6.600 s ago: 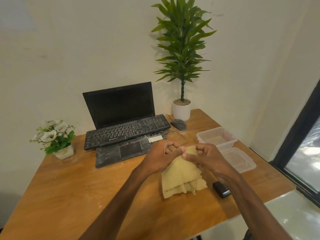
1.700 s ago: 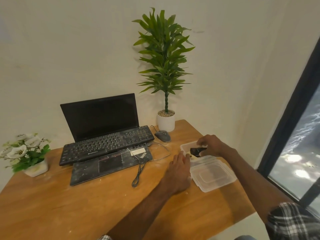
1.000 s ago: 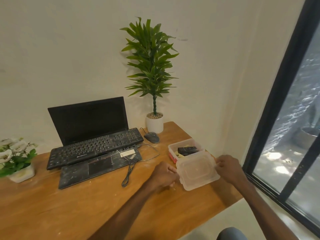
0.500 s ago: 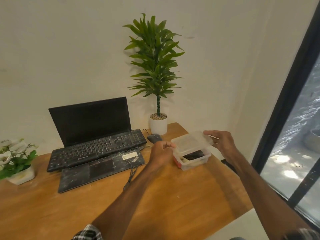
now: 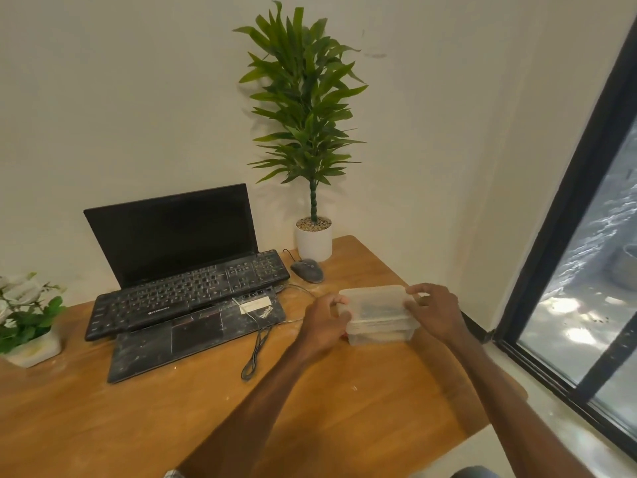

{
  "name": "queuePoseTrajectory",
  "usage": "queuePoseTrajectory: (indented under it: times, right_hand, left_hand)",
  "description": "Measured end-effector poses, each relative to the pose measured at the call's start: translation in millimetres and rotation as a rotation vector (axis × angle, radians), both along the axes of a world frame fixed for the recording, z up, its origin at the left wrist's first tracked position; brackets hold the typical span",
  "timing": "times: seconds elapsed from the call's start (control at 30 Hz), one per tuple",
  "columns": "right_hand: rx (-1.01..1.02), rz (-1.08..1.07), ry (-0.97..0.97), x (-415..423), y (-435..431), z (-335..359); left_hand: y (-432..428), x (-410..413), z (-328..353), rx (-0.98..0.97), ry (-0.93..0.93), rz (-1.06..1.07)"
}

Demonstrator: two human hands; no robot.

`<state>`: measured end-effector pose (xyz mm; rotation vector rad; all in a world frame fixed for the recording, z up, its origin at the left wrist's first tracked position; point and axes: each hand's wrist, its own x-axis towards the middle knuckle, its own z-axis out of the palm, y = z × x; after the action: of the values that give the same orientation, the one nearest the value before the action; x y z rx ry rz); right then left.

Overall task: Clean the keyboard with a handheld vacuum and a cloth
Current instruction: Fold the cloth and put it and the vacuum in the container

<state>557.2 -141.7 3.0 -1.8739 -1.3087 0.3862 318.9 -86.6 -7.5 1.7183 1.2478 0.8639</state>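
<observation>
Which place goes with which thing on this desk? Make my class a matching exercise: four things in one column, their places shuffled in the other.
Things
1 mouse
2 plastic box
3 white flowers
4 keyboard

Places
A held between the left hand and the right hand
B at the left edge of the table
C beside the tall plant's pot
D lying on the laptop

Pairs: 1-C, 2-A, 3-B, 4-D
</observation>
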Motion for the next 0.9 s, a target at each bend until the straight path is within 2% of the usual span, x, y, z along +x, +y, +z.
queuePoseTrajectory:
  times: [0.07, 0.2, 0.27, 0.5, 0.63, 0.8, 0.9]
  right_hand:
    - [-0.031, -0.022, 0.021, -10.7, -20.6, 0.9]
    - [-0.094, -0.040, 0.200, -27.4, -55.6, -6.4]
    - [-0.089, -0.023, 0.268, -32.2, -65.5, -10.0]
    - [-0.011, -0.023, 0.406, -47.5, -78.5, -11.1]
    - [0.023, -0.018, 0.459, -49.9, -80.4, -13.2]
    - [-0.029, 0.007, 0.496, -48.7, -87.2, -15.4]
    - [-0.061, 0.024, 0.586, -51.0, -88.5, -12.2]
  left_hand:
    - [-3.2, -15.2, -1.2, -0.038, -0.053, 0.020]
    - [-15.1, -41.6, 0.7, -0.213, -0.186, 0.082]
    - [-20.9, -47.0, 3.7, -0.239, -0.204, 0.083]
    - [-27.6, -50.3, 6.3, -0.172, -0.096, 0.058]
    - [-30.9, -49.3, 2.7, -0.168, -0.103, 0.076]
    - [-29.8, -52.8, 3.0, -0.359, -0.021, 0.021]
    - [-30.9, -54.1, 6.4, -0.492, -0.071, -0.022]
